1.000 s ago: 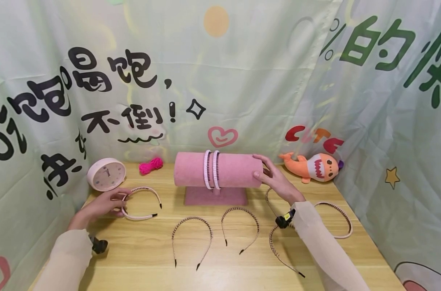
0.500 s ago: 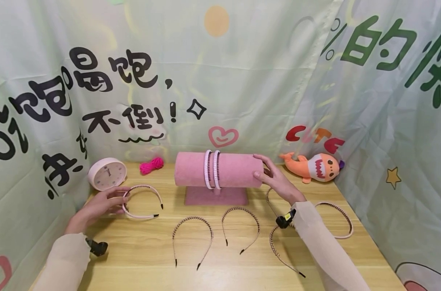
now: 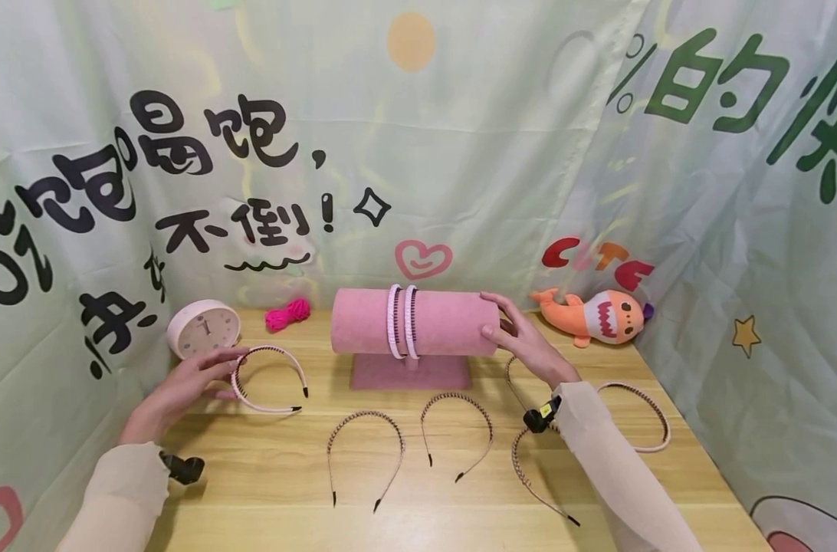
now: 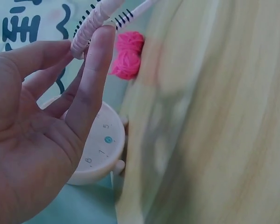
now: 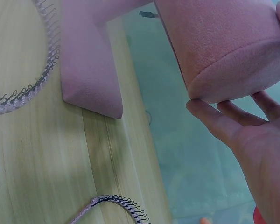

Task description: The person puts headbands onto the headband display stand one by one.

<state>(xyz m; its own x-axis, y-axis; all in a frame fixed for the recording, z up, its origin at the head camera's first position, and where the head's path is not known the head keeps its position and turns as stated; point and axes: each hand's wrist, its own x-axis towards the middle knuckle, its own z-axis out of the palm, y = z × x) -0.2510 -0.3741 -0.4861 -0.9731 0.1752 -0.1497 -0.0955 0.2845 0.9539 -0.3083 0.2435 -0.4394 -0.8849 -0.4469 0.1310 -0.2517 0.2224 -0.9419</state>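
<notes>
My left hand (image 3: 194,383) pinches a white headband (image 3: 237,387) with dark comb teeth at the side of its curve. The left wrist view shows the thumb and fingertips on the wrapped band (image 4: 91,30). The headband is held above the table, its two black tips towards the right. My right hand (image 3: 529,341) grips the right end of a pink headband stand (image 3: 453,322), one finger on top and the thumb in front. In the right wrist view the fingers touch the rim of the roll (image 5: 228,51). Two white headbands (image 3: 410,322) sit side by side around the roll.
Several thin headbands (image 3: 366,414) lie on the wooden table (image 3: 253,491), in front and at right, some partly behind the right arm. A pink clock (image 3: 205,328), bright pink yarn (image 3: 287,314) and an orange plush toy (image 3: 598,318) stand along the back before the cloth wall.
My left hand has raised the white headband slightly, and the hand has shifted a little up and left. The right hand and the stand have stayed in place.
</notes>
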